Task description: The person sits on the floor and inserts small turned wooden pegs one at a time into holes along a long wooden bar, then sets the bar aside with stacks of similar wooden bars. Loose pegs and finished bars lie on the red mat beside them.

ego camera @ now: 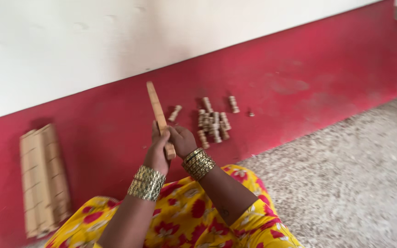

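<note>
- Left hand [156, 154]: closed around the lower part of a flat wooden stick [160, 118]; gold bangles on the wrist below it.
- Right hand [182, 141]: touching the left hand, fingers curled onto the same stick from the other side.
- Wooden stick: tilted slightly off upright, most of its length rising above both hands, its bottom end showing just beneath them.
- Small wooden spool-shaped pieces [213, 124]: clustered on the red floor strip [299, 78] just beyond and right of the right hand; a few lie apart.
- Stack of flat wooden slats [42, 177]: well left of the left hand.
</note>
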Motion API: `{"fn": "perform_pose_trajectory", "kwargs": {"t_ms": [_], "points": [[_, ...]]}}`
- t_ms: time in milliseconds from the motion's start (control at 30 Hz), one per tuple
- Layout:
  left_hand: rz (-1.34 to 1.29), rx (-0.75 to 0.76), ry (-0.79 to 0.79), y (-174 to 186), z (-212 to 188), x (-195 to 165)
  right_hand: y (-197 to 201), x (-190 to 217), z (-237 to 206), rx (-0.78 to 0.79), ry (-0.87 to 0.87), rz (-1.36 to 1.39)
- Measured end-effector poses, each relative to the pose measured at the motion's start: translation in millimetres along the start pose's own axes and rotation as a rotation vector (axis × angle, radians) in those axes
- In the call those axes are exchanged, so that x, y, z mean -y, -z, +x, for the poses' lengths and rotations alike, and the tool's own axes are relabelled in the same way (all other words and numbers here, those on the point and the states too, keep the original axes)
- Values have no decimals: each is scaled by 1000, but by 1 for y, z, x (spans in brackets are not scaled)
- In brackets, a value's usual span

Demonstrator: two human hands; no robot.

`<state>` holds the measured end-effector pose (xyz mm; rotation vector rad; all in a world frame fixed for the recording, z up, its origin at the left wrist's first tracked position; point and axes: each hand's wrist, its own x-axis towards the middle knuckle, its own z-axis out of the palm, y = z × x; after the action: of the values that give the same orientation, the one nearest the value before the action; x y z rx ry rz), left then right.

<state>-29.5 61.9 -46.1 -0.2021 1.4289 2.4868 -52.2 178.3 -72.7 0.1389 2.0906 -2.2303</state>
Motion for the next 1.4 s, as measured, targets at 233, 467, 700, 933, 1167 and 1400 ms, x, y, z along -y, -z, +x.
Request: {"fn": "perform_pose_trajectory", "kwargs": {"t_ms": [233, 467, 700, 933, 1167, 1400], "points": [[-199, -25, -58, 54, -89, -29, -65, 20, -49, 16, 186, -366], [-537, 56, 151, 57, -101, -73, -90, 47, -71, -42, 177, 129], [-495, -226, -97, 45, -108, -79, -105, 39, -73, 222, 987, -266], [141, -153, -903, 42, -102, -52, -78, -21, -13, 250, 868, -326], [33, -253, -861, 66, -89, -62, -94, -3, -32, 127, 691, -351], [348, -175, -874, 57, -109, -62, -100, 31, -87, 273, 898, -326]]}}
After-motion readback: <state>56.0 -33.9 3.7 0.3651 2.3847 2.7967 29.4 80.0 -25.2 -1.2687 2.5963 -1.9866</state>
